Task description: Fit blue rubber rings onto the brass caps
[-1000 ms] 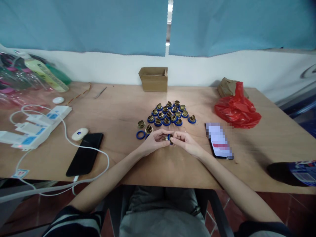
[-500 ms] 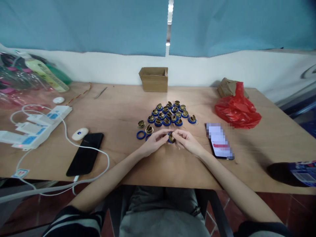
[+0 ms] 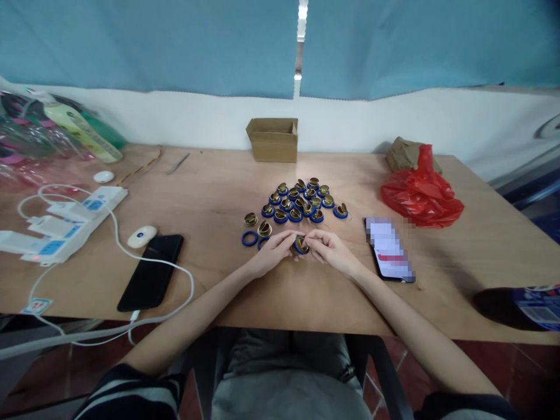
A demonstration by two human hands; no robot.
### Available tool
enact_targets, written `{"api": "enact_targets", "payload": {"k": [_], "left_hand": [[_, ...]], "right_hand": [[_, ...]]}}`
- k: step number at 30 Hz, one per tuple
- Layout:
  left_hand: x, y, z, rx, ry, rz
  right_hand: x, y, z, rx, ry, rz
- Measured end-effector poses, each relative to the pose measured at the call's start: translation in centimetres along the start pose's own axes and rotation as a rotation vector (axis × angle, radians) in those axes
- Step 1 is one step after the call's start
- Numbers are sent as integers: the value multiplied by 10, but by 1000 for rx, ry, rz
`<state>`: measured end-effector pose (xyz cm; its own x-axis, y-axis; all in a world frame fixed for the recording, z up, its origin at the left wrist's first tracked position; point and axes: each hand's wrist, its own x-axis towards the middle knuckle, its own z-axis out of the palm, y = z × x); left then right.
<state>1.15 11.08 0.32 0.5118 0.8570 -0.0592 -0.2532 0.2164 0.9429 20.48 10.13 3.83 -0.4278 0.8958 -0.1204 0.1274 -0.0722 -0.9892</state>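
Between my two hands is a small round brass-coloured fitting with a blue ring around it, held low over the wood table. My left hand grips its left side, thumb and fingers closed. From the right, my right hand pinches its edge. Just beyond my fingers lies a cluster of similar brass fittings, most with blue rings. A loose blue ring sits by my left hand, and another is partly covered by it. Two fittings with pale rims, one of them this fitting, lie close by.
An open cardboard box stands against the wall. On the right are a red plastic bag, a lit phone and a dark bottle. A black phone, white cable and power strip occupy the left.
The held fitting has shifted slightly left and turned, so its inner slot now shows more. My hands have barely moved; the other things stay put.
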Motion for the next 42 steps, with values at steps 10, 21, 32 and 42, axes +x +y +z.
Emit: {"api": "enact_targets", "payload": {"k": [10,21,32,42], "left_hand": [[0,0,-1,19,36,-17],[1,-2,-4,54,39,-19],[0,-1,-3,70,36,-28],[0,0,-3,106,48,-20]], "right_hand": [[0,1,1,-44,-20,-42],[-1,0,3,-115,-4,-86],[-3,-1,5,-157,12,-106],[-4,-2,5,-201,19,-125]]}}
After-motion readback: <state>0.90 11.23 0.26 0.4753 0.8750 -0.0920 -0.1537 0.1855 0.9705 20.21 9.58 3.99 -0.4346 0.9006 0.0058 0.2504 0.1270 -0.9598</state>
